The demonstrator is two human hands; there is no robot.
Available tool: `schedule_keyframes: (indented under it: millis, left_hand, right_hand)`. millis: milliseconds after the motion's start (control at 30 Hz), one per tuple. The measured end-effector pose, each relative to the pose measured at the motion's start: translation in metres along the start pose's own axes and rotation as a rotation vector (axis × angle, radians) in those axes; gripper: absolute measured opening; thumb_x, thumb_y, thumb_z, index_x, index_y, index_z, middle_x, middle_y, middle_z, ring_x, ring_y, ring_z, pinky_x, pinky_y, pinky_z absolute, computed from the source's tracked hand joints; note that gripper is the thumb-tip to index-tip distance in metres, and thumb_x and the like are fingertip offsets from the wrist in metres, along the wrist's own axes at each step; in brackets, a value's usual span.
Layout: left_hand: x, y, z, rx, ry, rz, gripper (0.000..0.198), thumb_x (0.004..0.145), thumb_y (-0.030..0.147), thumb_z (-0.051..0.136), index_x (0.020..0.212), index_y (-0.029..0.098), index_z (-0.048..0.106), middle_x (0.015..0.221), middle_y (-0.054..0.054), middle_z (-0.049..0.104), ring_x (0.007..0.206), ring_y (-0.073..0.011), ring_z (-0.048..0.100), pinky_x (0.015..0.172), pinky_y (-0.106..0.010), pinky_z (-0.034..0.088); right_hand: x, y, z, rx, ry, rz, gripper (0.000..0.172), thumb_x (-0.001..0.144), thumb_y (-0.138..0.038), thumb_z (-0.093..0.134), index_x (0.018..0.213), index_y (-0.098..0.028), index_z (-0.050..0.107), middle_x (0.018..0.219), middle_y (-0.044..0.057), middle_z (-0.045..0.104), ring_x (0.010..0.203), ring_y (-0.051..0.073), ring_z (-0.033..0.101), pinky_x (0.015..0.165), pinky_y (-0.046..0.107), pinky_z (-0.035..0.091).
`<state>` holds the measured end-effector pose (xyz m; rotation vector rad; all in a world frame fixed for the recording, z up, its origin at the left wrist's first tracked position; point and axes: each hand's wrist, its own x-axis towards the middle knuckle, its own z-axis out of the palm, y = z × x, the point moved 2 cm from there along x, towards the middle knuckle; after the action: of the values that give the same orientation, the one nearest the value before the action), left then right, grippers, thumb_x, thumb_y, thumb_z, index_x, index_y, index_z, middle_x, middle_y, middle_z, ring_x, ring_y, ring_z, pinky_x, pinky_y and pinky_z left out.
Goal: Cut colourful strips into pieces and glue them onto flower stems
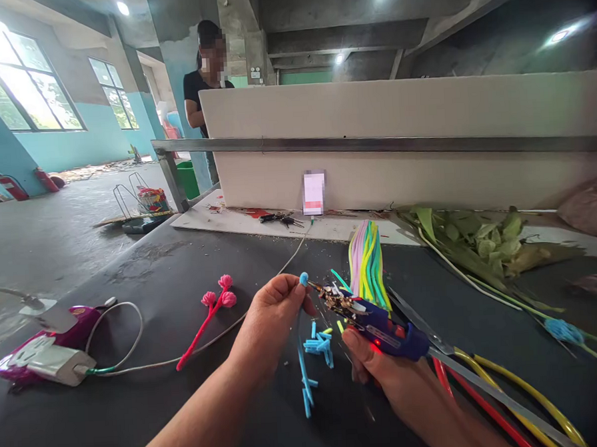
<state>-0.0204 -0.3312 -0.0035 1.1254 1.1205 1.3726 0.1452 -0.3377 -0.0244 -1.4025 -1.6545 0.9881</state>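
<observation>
My left hand (273,313) pinches a small light-blue fuzzy ball (304,278) between thumb and fingertips. A blue fuzzy stem (303,370) hangs below those fingers, with short pieces at its lower end; whether it joins the ball is hidden. My right hand (386,369) is wrapped round a dark-blue hot glue gun (389,331) with a red light on its body. The gun's nozzle is caked in brown residue, and its tip comes up close to the ball. Short cut blue pipe-cleaner pieces (321,344) lie on the dark table between my hands.
A bundle of coloured pipe cleaners (367,266) lies behind the gun. Left are a pink pipe-cleaner flower (211,318) and a power strip (40,357) with cables. Leafy stems (494,246) lie right. A phone (313,193) leans on the white panel (397,111); a person (210,74) stands behind.
</observation>
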Motion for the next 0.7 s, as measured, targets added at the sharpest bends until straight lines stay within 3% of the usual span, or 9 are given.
schedule_keyframes:
  millis: [100, 200, 333, 700]
  left_hand:
    - [0.000, -0.001, 0.000, 0.002, -0.014, -0.010, 0.020, 0.083, 0.034, 0.051, 0.075, 0.016, 0.055, 0.065, 0.001, 0.058, 0.055, -0.0068, 0.040, 0.055, -0.020, 0.029]
    - [0.001, -0.003, 0.000, -0.031, -0.038, -0.040, 0.021, 0.083, 0.037, 0.051, 0.077, 0.016, 0.053, 0.066, 0.002, 0.058, 0.048, -0.0046, 0.033, 0.048, -0.019, 0.023]
    - [0.002, -0.005, -0.001, -0.071, -0.058, -0.076, 0.022, 0.083, 0.038, 0.051, 0.076, 0.017, 0.049, 0.066, 0.003, 0.056, 0.045, -0.0032, 0.031, 0.043, -0.018, 0.020]
    - [0.001, -0.004, 0.000, -0.115, -0.050, -0.136, 0.023, 0.082, 0.041, 0.052, 0.087, 0.019, 0.048, 0.056, 0.005, 0.051, 0.040, -0.0025, 0.030, 0.040, -0.017, 0.017]
  right_hand:
    - [0.000, -0.005, -0.001, -0.007, -0.125, 0.024, 0.054, 0.075, -0.062, 0.047, 0.042, -0.021, 0.043, 0.042, -0.001, 0.046, 0.043, 0.014, 0.046, 0.048, 0.029, 0.036]
    - [0.000, -0.007, -0.001, -0.006, -0.162, 0.021, 0.055, 0.077, -0.066, 0.041, 0.049, -0.020, 0.049, 0.043, -0.001, 0.046, 0.043, 0.013, 0.045, 0.047, 0.027, 0.032]
    - [0.001, 0.001, 0.000, 0.098, -0.149, 0.069, 0.050, 0.076, -0.066, 0.045, 0.061, -0.019, 0.057, 0.042, -0.002, 0.046, 0.044, 0.013, 0.044, 0.045, 0.025, 0.030]
    - [0.002, 0.003, -0.001, 0.208, -0.074, 0.020, 0.045, 0.073, -0.061, 0.056, 0.068, -0.017, 0.060, 0.042, -0.003, 0.047, 0.042, 0.011, 0.045, 0.045, 0.025, 0.031]
